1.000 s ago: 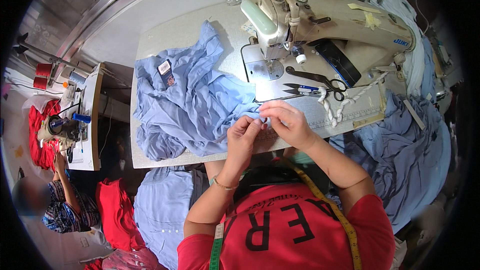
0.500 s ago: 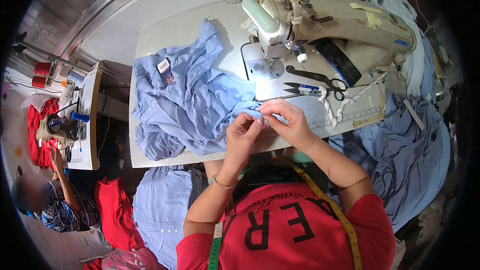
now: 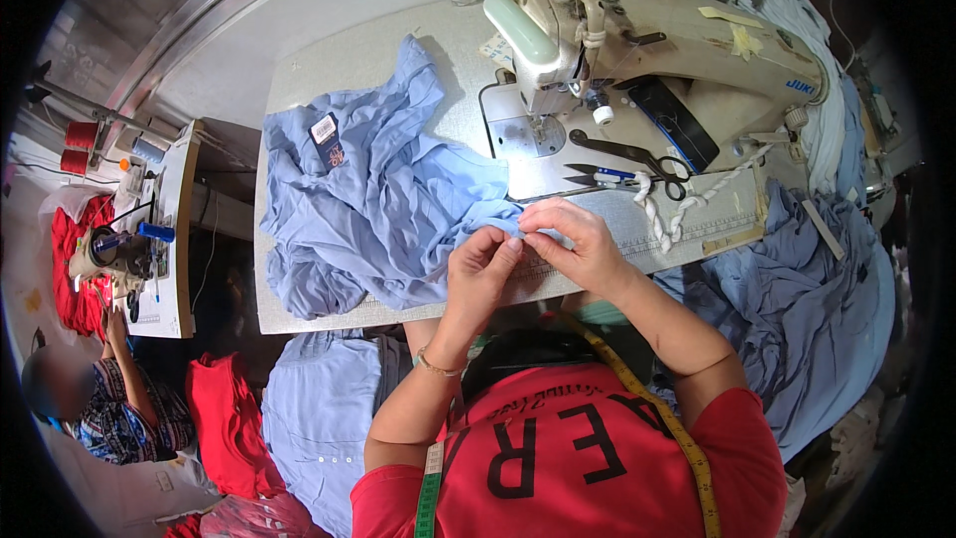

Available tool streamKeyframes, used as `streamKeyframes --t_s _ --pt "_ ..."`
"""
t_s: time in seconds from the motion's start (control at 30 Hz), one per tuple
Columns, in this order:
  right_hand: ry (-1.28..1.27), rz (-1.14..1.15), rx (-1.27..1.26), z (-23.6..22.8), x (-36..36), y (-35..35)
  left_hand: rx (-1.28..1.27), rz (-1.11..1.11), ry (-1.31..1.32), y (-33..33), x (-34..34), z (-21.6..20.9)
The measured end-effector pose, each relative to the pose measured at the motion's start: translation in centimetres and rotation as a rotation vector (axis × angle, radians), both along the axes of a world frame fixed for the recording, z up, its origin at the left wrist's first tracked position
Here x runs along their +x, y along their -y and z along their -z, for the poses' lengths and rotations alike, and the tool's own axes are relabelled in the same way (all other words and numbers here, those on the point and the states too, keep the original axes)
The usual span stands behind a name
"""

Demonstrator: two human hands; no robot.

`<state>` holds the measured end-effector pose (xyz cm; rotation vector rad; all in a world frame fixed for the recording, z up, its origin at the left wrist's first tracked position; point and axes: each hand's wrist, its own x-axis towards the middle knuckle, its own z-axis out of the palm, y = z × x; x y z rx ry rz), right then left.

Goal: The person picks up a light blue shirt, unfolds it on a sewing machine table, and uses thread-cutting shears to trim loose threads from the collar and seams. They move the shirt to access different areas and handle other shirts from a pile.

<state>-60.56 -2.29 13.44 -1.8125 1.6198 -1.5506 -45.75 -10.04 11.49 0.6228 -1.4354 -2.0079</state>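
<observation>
A crumpled light blue garment [image 3: 388, 189] with a dark hang tag [image 3: 328, 143] spreads over the left half of the sewing table. At the table's front edge, my left hand [image 3: 482, 264] pinches its edge between thumb and fingers. My right hand [image 3: 572, 239] is closed on the same edge, its fingertips almost meeting the left ones. What exactly lies between the fingertips is too small to tell. Beyond my hands stands a sewing machine [image 3: 657, 30], its needle and presser foot over the metal plate [image 3: 525, 135].
Black scissors [image 3: 637, 156] and a twisted white cord [image 3: 659, 219] lie right of the needle. Blue cloth is heaped [image 3: 787, 309] at the right, and folded blue garments [image 3: 324, 408] are stacked at lower left. At far left a co-worker [image 3: 129, 399] sits at another machine [image 3: 110, 254].
My hands keep their pinch on the garment's edge almost in place, with only slight finger movement. The garment lies as before.
</observation>
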Motion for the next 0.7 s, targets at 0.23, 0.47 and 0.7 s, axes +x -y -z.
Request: streamKeyframes --t_s 0.23,0.47,0.7 --pt "-0.39 0.057 -0.072 -1.0 -0.2 -0.1 -0.336 -0.075 0.226 -0.1 0.2 -0.3" --pt "-0.665 0.052 -0.087 -1.4 -0.7 -0.1 -0.703 -0.156 0.278 0.0 -0.1 -0.6" --pt "-0.566 0.162 -0.108 -0.6 -1.6 0.8 -0.673 -0.092 0.312 0.2 0.1 -0.6"
